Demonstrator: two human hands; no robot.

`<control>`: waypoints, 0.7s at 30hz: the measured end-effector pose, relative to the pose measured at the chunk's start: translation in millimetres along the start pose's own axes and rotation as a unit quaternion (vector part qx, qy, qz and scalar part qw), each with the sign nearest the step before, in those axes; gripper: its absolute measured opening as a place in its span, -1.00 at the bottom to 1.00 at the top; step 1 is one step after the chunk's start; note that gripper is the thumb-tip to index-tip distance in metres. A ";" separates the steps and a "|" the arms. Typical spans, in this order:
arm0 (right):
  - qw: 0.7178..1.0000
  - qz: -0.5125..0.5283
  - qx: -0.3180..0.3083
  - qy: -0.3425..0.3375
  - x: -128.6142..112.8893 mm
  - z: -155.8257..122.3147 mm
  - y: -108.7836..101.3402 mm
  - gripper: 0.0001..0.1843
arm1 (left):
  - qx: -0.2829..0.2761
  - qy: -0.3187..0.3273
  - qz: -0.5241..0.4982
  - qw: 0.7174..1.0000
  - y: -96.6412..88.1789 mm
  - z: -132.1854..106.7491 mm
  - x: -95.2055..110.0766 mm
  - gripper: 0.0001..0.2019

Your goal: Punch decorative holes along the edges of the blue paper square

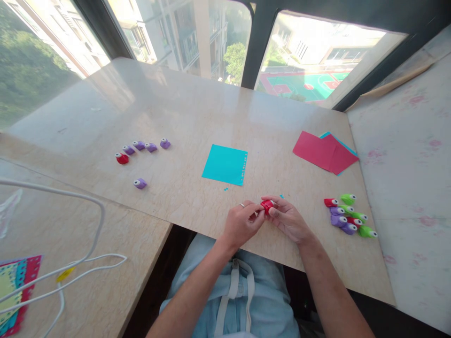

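At the far left, a white cable (102,220) loops over some coloured sheets (31,274) with punched edges. Farther to the right, on the pale surface (176,188), there is a bent row of small punches, one red (122,158) and four purple (151,147), and one more purple punch (140,183) lies apart, nearer to the person. Next comes a blue sheet (223,162), lying flat, with a line of small holes along its right edge and some tiny blue scraps (226,189) just beside it. To the right of its near corner, above the near edge of the surface, the left hand (243,223) and the right hand (287,218) meet at a red punch (268,206). The grip of each is closed on it, the left fingers at its left side and the right fingers around its other side. I judge that the present step is handling this punch, away from the paper; the next move calls for a steady hold and a correct turning of it. The punch looks small, glossy and rounded, with a whitish part near the right fingers; its underside is hidden. Farther right lie overlapping red sheets (317,149), and nearer, a close group of green, purple and red punches (338,221).
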State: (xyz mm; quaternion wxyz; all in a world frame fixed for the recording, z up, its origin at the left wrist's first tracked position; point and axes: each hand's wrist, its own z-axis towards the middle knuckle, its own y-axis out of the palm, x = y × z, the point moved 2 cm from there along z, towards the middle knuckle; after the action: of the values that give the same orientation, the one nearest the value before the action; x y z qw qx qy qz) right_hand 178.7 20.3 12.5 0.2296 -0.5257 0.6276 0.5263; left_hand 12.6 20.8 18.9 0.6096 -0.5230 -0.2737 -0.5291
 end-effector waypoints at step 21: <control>1.000 0.001 0.002 -0.001 1.5 0.1 -3.0 -0.62 | 0.010 -0.010 0.035 0.999 -1.9 3.6 -0.6 -0.89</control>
State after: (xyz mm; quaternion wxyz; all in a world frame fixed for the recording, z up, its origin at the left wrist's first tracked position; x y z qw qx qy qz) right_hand 180.8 20.0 10.0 0.2302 -0.5241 0.6291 0.5259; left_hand 11.5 24.6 20.2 0.6300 -0.5312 -0.2665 -0.4999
